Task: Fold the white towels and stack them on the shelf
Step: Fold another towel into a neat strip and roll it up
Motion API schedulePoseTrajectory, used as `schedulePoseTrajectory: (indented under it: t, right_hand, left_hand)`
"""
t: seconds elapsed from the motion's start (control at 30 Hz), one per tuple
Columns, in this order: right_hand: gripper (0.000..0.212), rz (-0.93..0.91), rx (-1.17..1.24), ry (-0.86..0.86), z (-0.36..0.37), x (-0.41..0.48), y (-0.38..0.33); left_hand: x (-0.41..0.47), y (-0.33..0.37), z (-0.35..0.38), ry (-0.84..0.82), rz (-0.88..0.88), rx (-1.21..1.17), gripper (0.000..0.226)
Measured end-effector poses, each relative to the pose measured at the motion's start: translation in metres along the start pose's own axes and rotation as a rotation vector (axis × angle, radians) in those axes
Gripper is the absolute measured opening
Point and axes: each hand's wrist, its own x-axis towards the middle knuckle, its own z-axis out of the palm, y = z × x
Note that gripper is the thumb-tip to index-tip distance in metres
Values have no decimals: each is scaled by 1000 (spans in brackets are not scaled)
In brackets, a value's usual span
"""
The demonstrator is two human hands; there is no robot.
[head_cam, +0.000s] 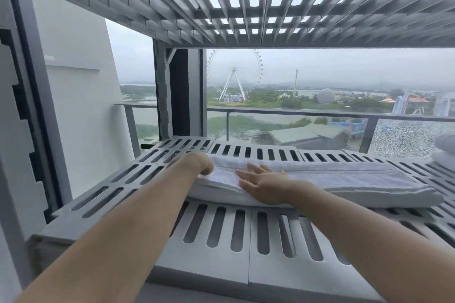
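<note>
A folded white towel lies flat along the slotted grey shelf, stretching from the middle to the right. My right hand rests palm down on the towel's left part, fingers spread. My left hand is bent down at the wrist over the towel's left end; its fingers are hidden behind the wrist and the cloth. At the far right edge sit more folded white towels, partly cut off by the frame.
A second slotted grey shelf hangs close overhead. The shelf's upright frame stands at the left. Behind the shelf are a window, a balcony railing and a distant view.
</note>
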Motion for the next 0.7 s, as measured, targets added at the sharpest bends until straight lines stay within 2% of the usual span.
schedulePoseTrajectory:
  t: [0.2,0.47,0.6,0.7]
  right_hand:
    - [54,-90,30,-3,-9,-17,21]
    - [59,17,-55,-49,-21,-55,103]
    - [61,-23,-125,17,-10,-61,107]
    - [62,-41,-137,50,-8,-60,105]
  left_hand:
    - [-4,3,-2,-10,-16,44,42]
    - [-10,9,18,241,-131,-29,46]
    - [-24,20,46,317,-296,-102,54]
    - [-30,23,60,378,-315,-124,53]
